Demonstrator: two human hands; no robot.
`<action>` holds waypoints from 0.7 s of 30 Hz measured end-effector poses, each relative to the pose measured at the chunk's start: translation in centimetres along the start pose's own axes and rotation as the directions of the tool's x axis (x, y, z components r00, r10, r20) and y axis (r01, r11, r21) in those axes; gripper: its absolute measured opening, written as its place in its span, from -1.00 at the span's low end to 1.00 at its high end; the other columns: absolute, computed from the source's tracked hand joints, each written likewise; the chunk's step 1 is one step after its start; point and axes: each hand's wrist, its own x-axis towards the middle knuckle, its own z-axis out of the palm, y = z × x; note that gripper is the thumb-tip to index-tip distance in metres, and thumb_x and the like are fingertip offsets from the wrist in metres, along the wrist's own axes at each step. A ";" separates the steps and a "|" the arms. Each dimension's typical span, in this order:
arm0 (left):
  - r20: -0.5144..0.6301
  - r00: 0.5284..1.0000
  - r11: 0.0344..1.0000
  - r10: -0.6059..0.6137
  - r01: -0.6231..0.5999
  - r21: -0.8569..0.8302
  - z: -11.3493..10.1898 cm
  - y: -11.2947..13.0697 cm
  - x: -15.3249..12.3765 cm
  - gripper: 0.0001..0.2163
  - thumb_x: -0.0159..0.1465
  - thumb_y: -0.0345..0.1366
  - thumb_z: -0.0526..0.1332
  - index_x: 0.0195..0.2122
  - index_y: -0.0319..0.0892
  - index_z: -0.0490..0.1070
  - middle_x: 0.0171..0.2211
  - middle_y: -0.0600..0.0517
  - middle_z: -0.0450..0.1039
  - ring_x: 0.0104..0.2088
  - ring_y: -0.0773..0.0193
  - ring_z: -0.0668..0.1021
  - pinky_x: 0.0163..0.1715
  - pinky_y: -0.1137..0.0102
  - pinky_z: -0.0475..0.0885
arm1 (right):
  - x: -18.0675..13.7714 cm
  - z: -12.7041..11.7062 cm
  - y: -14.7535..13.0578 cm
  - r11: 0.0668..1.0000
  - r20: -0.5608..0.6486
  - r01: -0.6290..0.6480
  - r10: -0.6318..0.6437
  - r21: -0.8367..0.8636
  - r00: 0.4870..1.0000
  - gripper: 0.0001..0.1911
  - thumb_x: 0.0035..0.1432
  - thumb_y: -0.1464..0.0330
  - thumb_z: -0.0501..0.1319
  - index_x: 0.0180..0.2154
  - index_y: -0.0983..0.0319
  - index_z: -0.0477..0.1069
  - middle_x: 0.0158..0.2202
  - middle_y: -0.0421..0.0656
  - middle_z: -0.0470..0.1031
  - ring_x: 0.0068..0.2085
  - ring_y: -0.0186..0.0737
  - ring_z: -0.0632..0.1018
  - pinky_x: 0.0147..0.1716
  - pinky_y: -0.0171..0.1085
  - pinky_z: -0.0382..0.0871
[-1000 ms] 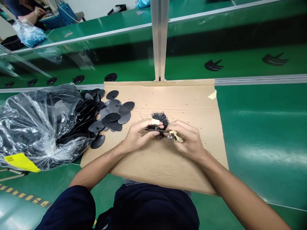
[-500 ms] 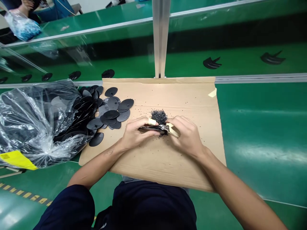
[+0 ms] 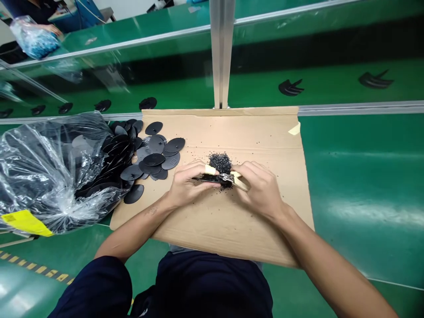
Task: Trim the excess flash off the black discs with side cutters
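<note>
Between the thumb and fingers of my left hand (image 3: 188, 181) is a black oval plastic piece (image 3: 209, 178), held nearly edge-on. My right hand (image 3: 260, 185) is closed around cutting pliers (image 3: 239, 182) with pale yellow handles. The metal jaws meet the right end of the piece; whether they bite into it I cannot tell. Just beyond both hands lies a small heap of black plastic bits (image 3: 220, 162) on a cardboard sheet (image 3: 212, 225). More black oval pieces (image 3: 152, 160) lie loosely piled on the left of the cardboard. Pale tape wraps a finger of my left hand.
A clear plastic bag (image 3: 49, 163) spills black ovals at the left. Behind the cardboard, a metal post (image 3: 221, 57) rises beside a green conveyor belt (image 3: 258, 92) carrying spaced dark parts (image 3: 290, 87). Across it, another person's hand (image 3: 51, 30) is near a bag of blue items (image 3: 36, 42).
My hands keep nearly the same place, with the black piece and pliers tilted slightly differently. The view has shifted a little. Across the belt, the other person's hand has moved.
</note>
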 end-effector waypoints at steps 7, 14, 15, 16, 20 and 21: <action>0.030 0.999 0.999 0.036 -0.036 -0.001 0.1 -0.1 -0.2 -0.83 0.20 -0.30 0.47 -0.21 -0.19 0.60 -0.38 0.01 0.63 -0.36 0.31 0.61 -0.32 0.40 0.51 | -0.2 0.0 0.1 0.994 -0.010 0.038 -0.039 -0.107 0.999 -0.80 0.22 0.46 0.12 -0.20 0.21 0.50 -0.42 -0.13 0.49 -0.38 -0.17 0.41 -0.36 -0.22 0.24; -0.015 1.000 0.999 0.021 -0.022 -0.042 0.4 0.1 -0.2 -0.82 0.19 -0.27 0.47 -0.23 -0.22 0.61 -0.38 -0.01 0.64 -0.38 0.34 0.62 -0.34 0.44 0.52 | -0.2 -0.4 -0.1 0.976 -0.006 0.056 -0.058 -0.212 0.998 -0.78 0.23 0.48 0.09 -0.22 0.24 0.52 -0.47 -0.15 0.49 -0.40 -0.21 0.41 -0.38 -0.26 0.22; -0.016 1.000 0.999 0.018 -0.019 -0.050 0.4 0.1 -0.2 -0.82 0.19 -0.26 0.47 -0.24 -0.22 0.61 -0.38 -0.01 0.64 -0.39 0.34 0.62 -0.36 0.45 0.52 | -0.2 -0.4 -0.2 0.973 -0.004 0.056 -0.059 -0.225 0.998 -0.78 0.23 0.47 0.09 -0.23 0.23 0.52 -0.48 -0.15 0.49 -0.41 -0.21 0.41 -0.38 -0.27 0.21; -0.011 1.000 0.998 0.016 -0.017 -0.057 0.4 0.1 -0.2 -0.82 0.19 -0.26 0.47 -0.24 -0.22 0.61 -0.38 -0.01 0.64 -0.39 0.34 0.62 -0.36 0.45 0.53 | -0.3 -0.4 -0.3 0.972 -0.005 0.053 -0.055 -0.229 0.998 -0.77 0.24 0.47 0.08 -0.25 0.23 0.52 -0.48 -0.15 0.50 -0.42 -0.22 0.41 -0.39 -0.27 0.20; 0.020 1.000 0.999 -0.002 0.003 -0.050 0.4 0.2 -0.1 -0.83 0.21 -0.27 0.46 -0.24 -0.22 0.60 -0.38 0.00 0.63 -0.39 0.36 0.62 -0.36 0.49 0.53 | -0.5 -0.4 -0.3 0.989 0.016 -0.008 0.011 -0.151 1.000 -0.76 0.23 0.48 0.08 -0.34 0.22 0.51 -0.46 -0.16 0.56 -0.45 -0.26 0.45 -0.45 -0.29 0.15; 0.017 1.000 0.999 -0.015 0.016 -0.036 0.3 0.2 0.0 -0.83 0.22 -0.25 0.45 -0.24 -0.22 0.59 -0.38 0.01 0.63 -0.40 0.36 0.62 -0.37 0.49 0.53 | -0.5 -0.4 -0.3 0.991 0.025 -0.029 0.033 -0.127 0.999 -0.77 0.22 0.48 0.08 -0.34 0.22 0.51 -0.44 -0.16 0.58 -0.45 -0.27 0.46 -0.45 -0.30 0.15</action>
